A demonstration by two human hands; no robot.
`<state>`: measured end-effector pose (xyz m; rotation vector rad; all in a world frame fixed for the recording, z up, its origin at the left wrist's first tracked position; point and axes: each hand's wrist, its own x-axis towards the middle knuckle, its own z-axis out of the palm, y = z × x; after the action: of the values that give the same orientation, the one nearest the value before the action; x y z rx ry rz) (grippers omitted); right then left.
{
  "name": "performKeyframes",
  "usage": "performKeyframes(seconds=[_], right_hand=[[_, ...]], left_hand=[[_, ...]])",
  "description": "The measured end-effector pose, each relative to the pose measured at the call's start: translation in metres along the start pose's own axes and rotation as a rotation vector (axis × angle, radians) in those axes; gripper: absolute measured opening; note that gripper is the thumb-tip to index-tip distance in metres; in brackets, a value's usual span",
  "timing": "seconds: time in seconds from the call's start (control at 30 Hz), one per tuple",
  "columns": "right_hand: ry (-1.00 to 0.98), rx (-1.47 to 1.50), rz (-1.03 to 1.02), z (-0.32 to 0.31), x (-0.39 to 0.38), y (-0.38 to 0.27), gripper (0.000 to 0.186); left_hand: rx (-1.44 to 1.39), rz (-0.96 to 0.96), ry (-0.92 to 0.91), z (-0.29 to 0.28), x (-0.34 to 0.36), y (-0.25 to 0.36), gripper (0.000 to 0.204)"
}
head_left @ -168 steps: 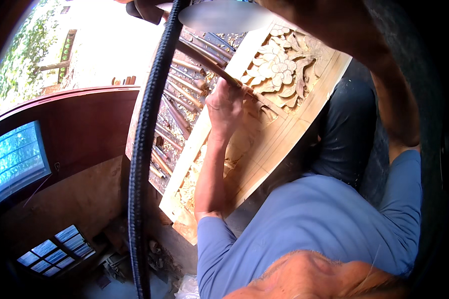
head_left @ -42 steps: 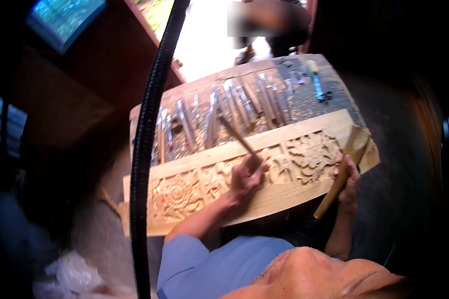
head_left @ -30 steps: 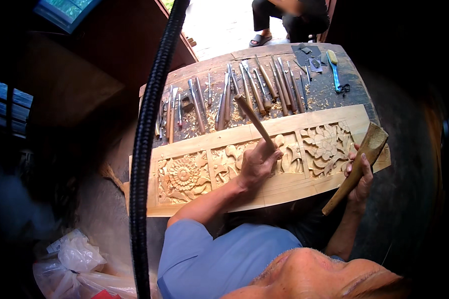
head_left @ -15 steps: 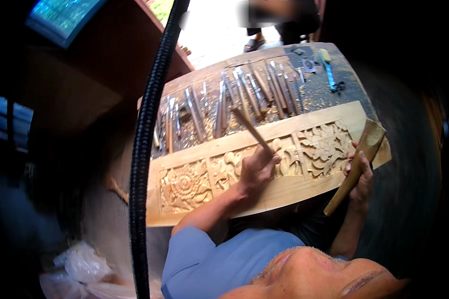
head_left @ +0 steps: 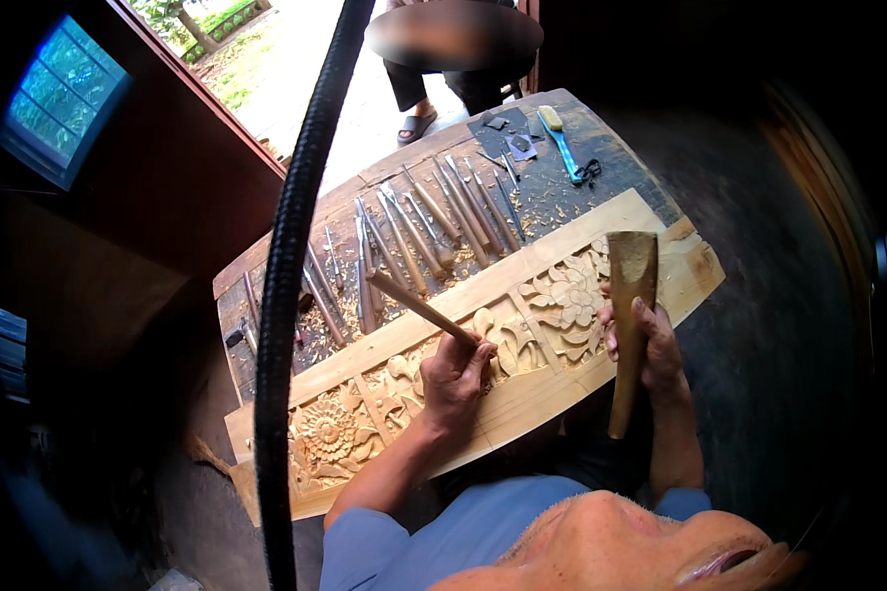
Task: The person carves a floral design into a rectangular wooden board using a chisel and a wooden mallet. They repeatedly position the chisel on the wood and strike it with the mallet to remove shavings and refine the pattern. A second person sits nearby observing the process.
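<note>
A pale wooden panel lies across the near side of the table, carved with flowers and leaves in framed sections. My left hand rests over its middle section, closed around a chisel. The chisel's wooden handle slants up and to the left; its blade end is hidden by my hand. At the right part of the panel, my right hand grips a wooden mallet. The mallet stands nearly upright in the picture, wide end up, apart from the chisel.
Several carving chisels lie in a row among wood shavings beyond the panel. A blue-handled brush and dark sheets are at the table's far right. Another person's sandalled foot shows past the far edge. A black braided cord crosses the view.
The whole view has turned and shifted, so table and panel appear tilted and farther left. The mallet has swung from slanting right to nearly upright. Both hands keep their holds.
</note>
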<state>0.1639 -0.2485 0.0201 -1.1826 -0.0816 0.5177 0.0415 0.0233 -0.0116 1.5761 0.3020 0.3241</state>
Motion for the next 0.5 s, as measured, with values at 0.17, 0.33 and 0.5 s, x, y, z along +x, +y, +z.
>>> performKeyframes(seconds=[0.17, 0.33, 0.5], right_hand=[[-0.092, 0.064, 0.052, 0.005, 0.0, 0.005, 0.07], [-0.099, 0.15, 0.081, 0.011, 0.002, 0.006, 0.07], [-0.069, 0.075, 0.085, 0.018, 0.003, 0.004, 0.063]], left_hand=[[0.057, 0.063, -0.009, -0.002, 0.002, -0.006, 0.01], [0.092, 0.182, 0.016, -0.003, 0.006, -0.014, 0.012], [0.115, 0.184, 0.037, -0.003, 0.008, -0.01, 0.012]])
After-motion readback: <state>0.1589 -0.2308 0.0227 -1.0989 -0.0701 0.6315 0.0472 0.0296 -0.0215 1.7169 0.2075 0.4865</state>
